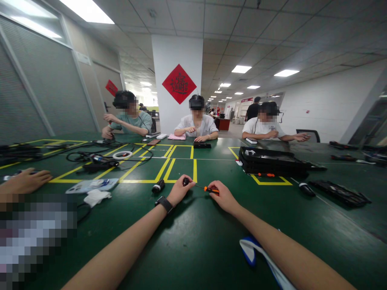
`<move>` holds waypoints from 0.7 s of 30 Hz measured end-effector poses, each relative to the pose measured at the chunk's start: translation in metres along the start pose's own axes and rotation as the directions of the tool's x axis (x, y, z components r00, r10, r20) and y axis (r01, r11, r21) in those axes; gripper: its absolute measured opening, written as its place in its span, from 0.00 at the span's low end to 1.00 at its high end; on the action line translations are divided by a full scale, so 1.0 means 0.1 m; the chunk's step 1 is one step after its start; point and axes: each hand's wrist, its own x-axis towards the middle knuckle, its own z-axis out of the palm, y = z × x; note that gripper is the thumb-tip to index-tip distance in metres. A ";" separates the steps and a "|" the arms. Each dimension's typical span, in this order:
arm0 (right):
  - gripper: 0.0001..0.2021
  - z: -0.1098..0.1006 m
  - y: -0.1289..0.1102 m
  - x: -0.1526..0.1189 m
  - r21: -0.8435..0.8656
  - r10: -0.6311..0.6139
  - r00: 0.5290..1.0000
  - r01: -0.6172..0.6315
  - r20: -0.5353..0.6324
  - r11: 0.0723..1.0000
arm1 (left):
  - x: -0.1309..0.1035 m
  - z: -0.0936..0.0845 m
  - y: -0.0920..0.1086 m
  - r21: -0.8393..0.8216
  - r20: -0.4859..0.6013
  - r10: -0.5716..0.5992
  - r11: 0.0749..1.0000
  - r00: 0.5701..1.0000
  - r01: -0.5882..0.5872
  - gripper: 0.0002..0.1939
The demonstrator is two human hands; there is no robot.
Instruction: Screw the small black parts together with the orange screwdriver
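Landmark: the orange-and-black screwdriver (207,189), held level above the green table (193,249), its thin shaft running toward the left hand.
Right hand (223,196): fingers wrapped around the handle; the screwdriver sits at its fingertips, on the side facing the other hand.
Left hand (180,190): pinching a small dark piece (186,182) between thumb and fingers, at the shaft end of the screwdriver; from here I can't tell whether the tip touches it.
Wrist: a dark watch (165,204) on the left arm.
Black cylinder (158,186): lying left of the screwdriver, just beyond the left hand.
Black case (267,162): right of the screwdriver and farther back, an orange-ended tool (267,175) at its near edge.
Blue-and-white cloth (252,251): nearer the wearer than the screwdriver, by the right forearm.
White tissue (97,197): well left of the screwdriver.
Company: someone in a pale shirt (208,123) sits across, beyond the screwdriver.
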 end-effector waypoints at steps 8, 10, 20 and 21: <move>0.08 0.06 0.05 0.02 -0.036 0.082 0.996 -0.083 -0.019 0.996 | 0.00 0.00 0.02 0.004 0.021 0.011 1.000 1.000 -0.011 0.13; 0.10 0.06 0.06 0.03 -0.060 0.078 0.997 -0.079 -0.016 0.995 | 0.01 0.01 0.01 -0.001 0.024 0.016 1.000 1.000 -0.016 0.13; 0.07 0.02 0.00 0.00 -0.029 0.031 0.999 -0.032 -0.026 0.999 | 0.00 0.00 0.02 -0.010 0.020 0.012 1.000 1.000 -0.012 0.11; 0.08 0.02 0.00 0.00 -0.022 0.039 0.999 -0.039 -0.025 0.999 | 0.00 0.00 0.02 -0.010 0.021 0.012 1.000 1.000 -0.011 0.11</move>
